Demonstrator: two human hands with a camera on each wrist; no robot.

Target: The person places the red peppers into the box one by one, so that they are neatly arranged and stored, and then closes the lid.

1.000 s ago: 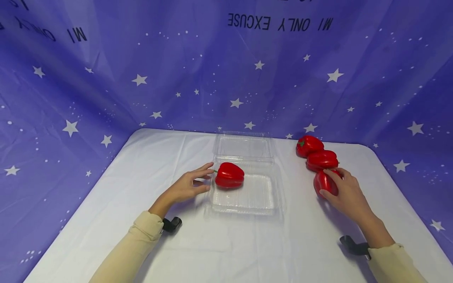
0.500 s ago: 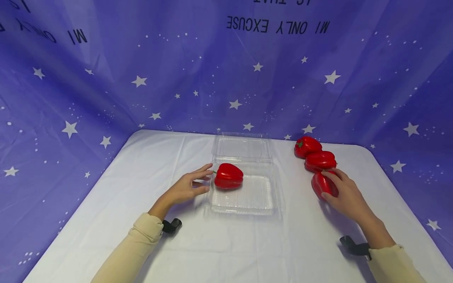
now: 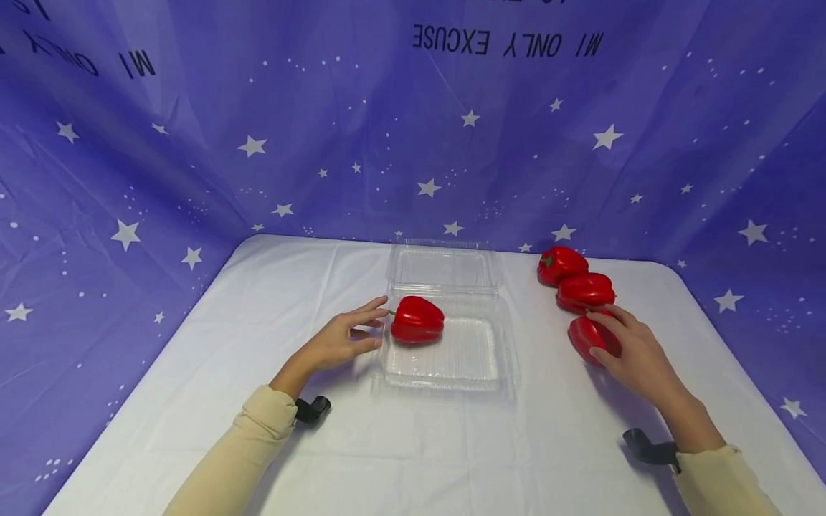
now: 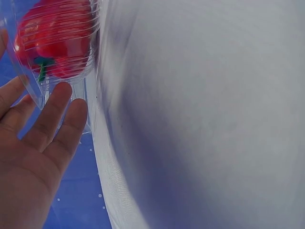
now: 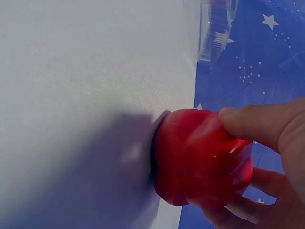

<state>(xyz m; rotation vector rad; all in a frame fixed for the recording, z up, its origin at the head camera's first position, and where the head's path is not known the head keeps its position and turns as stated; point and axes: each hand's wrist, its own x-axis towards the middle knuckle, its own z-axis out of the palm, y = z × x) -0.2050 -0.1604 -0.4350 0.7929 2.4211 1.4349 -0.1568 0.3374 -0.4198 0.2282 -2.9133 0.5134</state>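
Note:
A red bell pepper [image 3: 417, 320] with a green stem lies at the left end of a clear plastic clamshell box [image 3: 445, 385], whose lid [image 3: 445, 268] is folded back. My left hand [image 3: 338, 340] is at the box's left side, fingers spread and fairly straight near the stem; in the left wrist view the fingertips reach the box wall, though contact is hard to tell. On the right, my right hand [image 3: 639, 352] grips another red bell pepper [image 5: 202, 157], thumb on one side and fingers round the other. That pepper is at the tablecloth, partly hidden by the hand.
Two more red peppers, a middle one [image 3: 586, 292] and a far one [image 3: 563, 266], lie in a row beyond the gripped pepper. A white cloth [image 3: 413, 459] covers the table. Purple fabric with stars [image 3: 361, 129] hangs behind and at both sides.
The pepper in my right hand has turned slightly, its lower end swinging a little to the right; it stays in nearly the same spot. My left hand has kept its place.

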